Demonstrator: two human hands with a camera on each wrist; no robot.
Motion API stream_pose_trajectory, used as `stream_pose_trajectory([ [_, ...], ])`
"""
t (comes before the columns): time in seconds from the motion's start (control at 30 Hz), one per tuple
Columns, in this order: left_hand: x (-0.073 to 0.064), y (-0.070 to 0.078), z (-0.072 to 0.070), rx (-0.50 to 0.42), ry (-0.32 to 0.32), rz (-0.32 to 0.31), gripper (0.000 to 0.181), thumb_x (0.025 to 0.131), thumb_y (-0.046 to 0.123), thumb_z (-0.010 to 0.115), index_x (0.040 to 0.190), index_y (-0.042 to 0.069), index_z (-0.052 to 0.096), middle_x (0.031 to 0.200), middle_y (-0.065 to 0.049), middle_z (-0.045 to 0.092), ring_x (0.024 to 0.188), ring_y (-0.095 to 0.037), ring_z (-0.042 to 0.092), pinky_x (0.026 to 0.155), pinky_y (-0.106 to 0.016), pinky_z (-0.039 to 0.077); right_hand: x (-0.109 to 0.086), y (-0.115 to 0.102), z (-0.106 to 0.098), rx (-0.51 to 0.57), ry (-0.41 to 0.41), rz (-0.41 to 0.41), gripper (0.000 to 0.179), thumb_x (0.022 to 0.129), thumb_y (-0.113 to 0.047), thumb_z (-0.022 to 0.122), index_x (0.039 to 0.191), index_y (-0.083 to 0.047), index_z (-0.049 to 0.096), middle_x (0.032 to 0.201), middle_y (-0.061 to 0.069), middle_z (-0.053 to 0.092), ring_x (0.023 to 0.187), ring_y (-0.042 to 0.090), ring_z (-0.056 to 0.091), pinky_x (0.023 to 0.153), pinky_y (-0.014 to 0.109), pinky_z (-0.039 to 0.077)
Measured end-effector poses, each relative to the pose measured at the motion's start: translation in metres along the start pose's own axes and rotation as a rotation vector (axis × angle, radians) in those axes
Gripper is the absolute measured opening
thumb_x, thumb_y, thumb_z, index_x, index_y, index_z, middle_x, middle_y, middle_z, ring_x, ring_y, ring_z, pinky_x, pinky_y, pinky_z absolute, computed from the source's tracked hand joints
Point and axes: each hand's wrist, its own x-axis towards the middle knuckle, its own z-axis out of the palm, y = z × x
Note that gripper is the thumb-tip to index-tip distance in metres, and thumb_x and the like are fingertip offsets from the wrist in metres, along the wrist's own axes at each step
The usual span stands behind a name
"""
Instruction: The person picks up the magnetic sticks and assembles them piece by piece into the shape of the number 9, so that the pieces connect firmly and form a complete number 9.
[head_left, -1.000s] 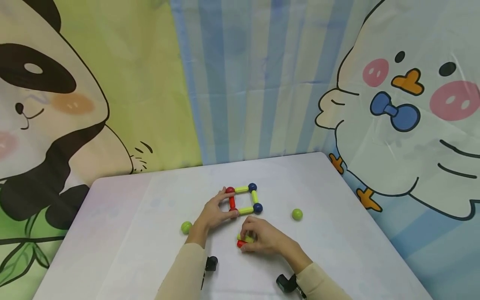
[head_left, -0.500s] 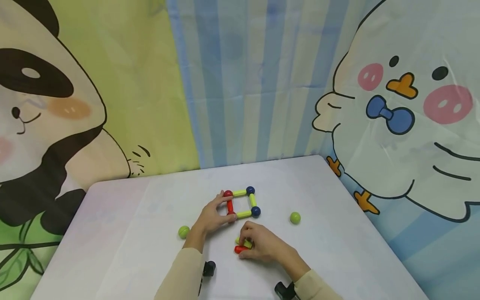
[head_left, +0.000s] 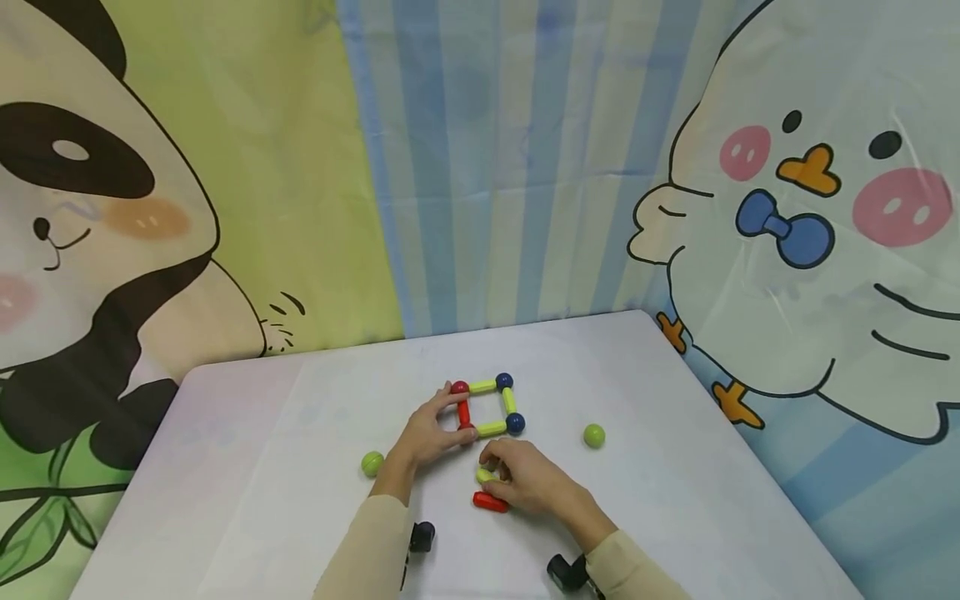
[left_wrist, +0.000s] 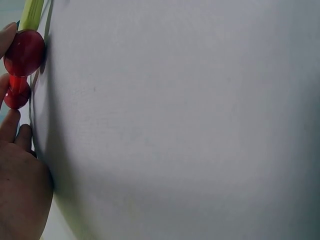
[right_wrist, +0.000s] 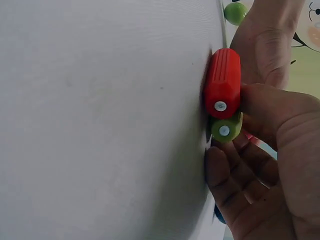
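Note:
A square of magnetic rods and balls lies on the table (head_left: 285, 492), with yellow-green rods (head_left: 491, 429), blue balls (head_left: 515, 423) and a red side. My left hand (head_left: 429, 435) holds that red side between thumb and fingers. Its two red balls (left_wrist: 24, 52) and red rod (left_wrist: 19, 84) show in the left wrist view. Nearer me, my right hand (head_left: 528, 477) pinches a loose yellow-green rod (head_left: 486, 475). A loose red rod (head_left: 491, 502) lies just below that hand. In the right wrist view, the red rod (right_wrist: 222, 82) partly covers the yellow-green one (right_wrist: 226, 129); metal tips show.
One green ball (head_left: 372, 464) sits left of my left wrist, another green ball (head_left: 594, 436) to the right of the square. Black wrist cameras (head_left: 567, 573) hang by both forearms. A printed cloth (head_left: 480, 167) rises behind the table's far edge.
My right hand has drawn the yellow-green rod away from the red rod, towards the square. The red rod now lies apart and more exposed. My left hand keeps its place on the square.

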Motion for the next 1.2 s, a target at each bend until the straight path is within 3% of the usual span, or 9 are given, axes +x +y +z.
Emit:
stream_pose_trajectory([
  [0.23,0.003,-0.001,0.002,-0.002,0.008,-0.011,0.071,0.081,0.04,0.088,0.145,0.032,0.059,0.169,0.002,0.028,0.158,-0.027,0.018,0.121,-0.062,0.022,0.002,0.001,-0.009,-0.024,-0.028,-0.012,0.019,0.094,-0.021,0.074,0.113,-0.019,0.071,0.097,-0.015,0.065,0.085,0.001,0.058,0.08,0.025,0.052],
  [0.53,0.005,-0.003,-0.002,-0.008,0.002,-0.009,0.071,0.082,0.037,0.087,0.146,0.03,0.058,0.169,0.001,0.026,0.158,-0.029,0.02,0.121,-0.06,0.023,0.002,0.009,-0.015,0.035,0.081,-0.006,0.021,0.096,-0.024,0.072,0.114,-0.015,0.072,0.095,-0.01,0.065,0.085,0.004,0.059,0.078,0.026,0.053],
  [0.77,0.003,-0.002,-0.002,-0.053,0.012,-0.007,0.069,0.083,0.031,0.087,0.146,0.028,0.058,0.17,-0.001,0.026,0.157,-0.031,0.02,0.121,-0.061,0.024,0.001,0.015,-0.015,0.116,0.136,0.081,0.017,0.096,-0.028,0.071,0.111,-0.021,0.07,0.093,-0.012,0.064,0.085,0.007,0.061,0.077,0.027,0.053],
  [1.2,0.003,-0.006,0.001,-0.067,0.015,-0.025,0.068,0.084,0.031,0.086,0.145,0.031,0.058,0.17,0.001,0.026,0.157,-0.03,0.02,0.12,-0.061,0.025,0.002,0.026,-0.01,0.21,0.276,0.184,0.016,0.094,-0.026,0.074,0.106,-0.017,0.07,0.092,-0.008,0.068,0.078,0.01,0.06,0.068,0.024,0.05],
])
